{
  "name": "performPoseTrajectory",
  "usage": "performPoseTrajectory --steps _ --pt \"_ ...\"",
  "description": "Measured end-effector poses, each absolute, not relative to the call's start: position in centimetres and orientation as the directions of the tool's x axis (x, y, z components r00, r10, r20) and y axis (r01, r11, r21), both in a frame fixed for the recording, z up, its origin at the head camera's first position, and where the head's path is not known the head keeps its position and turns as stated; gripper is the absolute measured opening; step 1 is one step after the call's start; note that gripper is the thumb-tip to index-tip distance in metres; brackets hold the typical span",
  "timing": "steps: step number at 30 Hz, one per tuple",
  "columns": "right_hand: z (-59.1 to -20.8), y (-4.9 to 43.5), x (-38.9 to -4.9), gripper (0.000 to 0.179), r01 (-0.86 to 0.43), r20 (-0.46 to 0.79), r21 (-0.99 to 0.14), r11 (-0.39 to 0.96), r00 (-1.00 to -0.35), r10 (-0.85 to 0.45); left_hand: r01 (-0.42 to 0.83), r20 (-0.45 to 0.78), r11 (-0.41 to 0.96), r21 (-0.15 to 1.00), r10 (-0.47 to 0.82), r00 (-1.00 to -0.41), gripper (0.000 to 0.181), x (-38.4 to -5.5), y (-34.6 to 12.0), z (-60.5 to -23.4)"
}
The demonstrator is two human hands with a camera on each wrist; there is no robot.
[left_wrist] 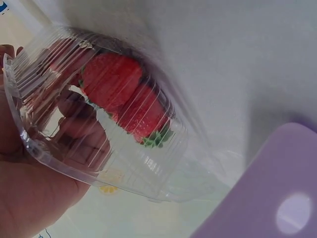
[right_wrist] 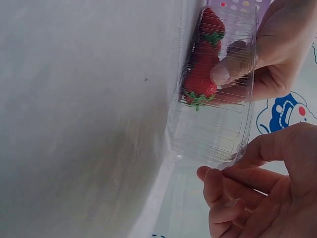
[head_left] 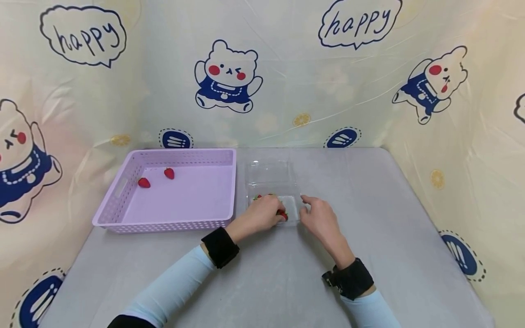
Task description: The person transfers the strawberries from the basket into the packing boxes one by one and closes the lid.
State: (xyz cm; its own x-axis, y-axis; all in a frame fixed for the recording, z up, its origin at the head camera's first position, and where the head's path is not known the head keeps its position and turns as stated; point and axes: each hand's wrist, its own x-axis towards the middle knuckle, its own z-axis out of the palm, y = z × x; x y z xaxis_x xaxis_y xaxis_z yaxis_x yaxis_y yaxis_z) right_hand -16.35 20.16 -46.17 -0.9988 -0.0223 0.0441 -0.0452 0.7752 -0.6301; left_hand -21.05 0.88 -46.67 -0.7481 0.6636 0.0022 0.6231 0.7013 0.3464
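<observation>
A clear plastic clamshell box (head_left: 292,205) lies on the table with its lid (head_left: 268,172) folded back. My left hand (head_left: 262,213) reaches into it, thumb and fingers pinching a red strawberry (head_left: 284,216). The right wrist view shows the left thumb (right_wrist: 221,75) against this strawberry (right_wrist: 200,85). More strawberries (left_wrist: 111,79) sit in a row beside it, seen through the ribbed wall in the left wrist view. At the box's right side, my right hand (head_left: 322,222) holds the rim between thumb and finger, its other fingers curled below.
Left of the box stands a lilac plastic basket (head_left: 164,225) with perforated walls. Two strawberries lie in it, one near the left wall (head_left: 144,182) and one farther back (head_left: 169,173). A grey cloth covers the table (head_left: 262,282), and a printed curtain (head_left: 287,91) hangs behind it.
</observation>
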Motion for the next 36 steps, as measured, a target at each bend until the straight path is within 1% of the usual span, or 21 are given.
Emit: performPoseTrajectory --steps 5,12,14,18,23,26,36 --pt "-46.1 20.2 -16.4 0.046 -0.04 0.035 -0.628 0.777 -0.999 -0.023 0.63 -0.007 0.699 0.339 0.671 -0.741 0.014 -21.2 0.9 -46.7" --pt "-45.9 20.2 -16.5 0.047 -0.041 0.034 -0.628 0.777 -0.999 -0.025 0.65 -0.001 0.688 0.321 0.687 -0.727 0.018 -21.3 0.6 -46.2" --pt "-45.8 20.2 -16.5 0.046 -0.04 0.031 -0.63 0.776 -0.999 -0.026 0.639 -0.007 0.689 0.343 0.682 -0.731 0.013 -21.3 0.4 -46.0" --pt "-45.8 20.3 -16.5 0.046 -0.039 0.023 -0.639 0.768 -0.999 -0.032 0.606 0.002 0.68 0.413 0.665 -0.747 0.003 -21.3 0.1 -45.7" --pt "-45.9 20.3 -16.4 0.046 -0.048 0.034 -0.637 0.77 -0.999 -0.034 0.577 0.051 0.67 0.467 0.631 -0.774 0.016 -21.1 -0.5 -45.0" --pt "-46.0 20.4 -16.5 0.047 -0.055 0.044 -0.632 0.773 -0.998 -0.034 0.548 0.057 0.675 0.494 0.603 -0.795 0.018 -21.0 -1.0 -44.6" --pt "-45.9 20.3 -16.4 0.046 -0.063 0.047 -0.633 0.772 -0.998 -0.043 0.509 0.088 0.705 0.494 0.541 -0.836 0.005 -20.8 -3.0 -43.9"
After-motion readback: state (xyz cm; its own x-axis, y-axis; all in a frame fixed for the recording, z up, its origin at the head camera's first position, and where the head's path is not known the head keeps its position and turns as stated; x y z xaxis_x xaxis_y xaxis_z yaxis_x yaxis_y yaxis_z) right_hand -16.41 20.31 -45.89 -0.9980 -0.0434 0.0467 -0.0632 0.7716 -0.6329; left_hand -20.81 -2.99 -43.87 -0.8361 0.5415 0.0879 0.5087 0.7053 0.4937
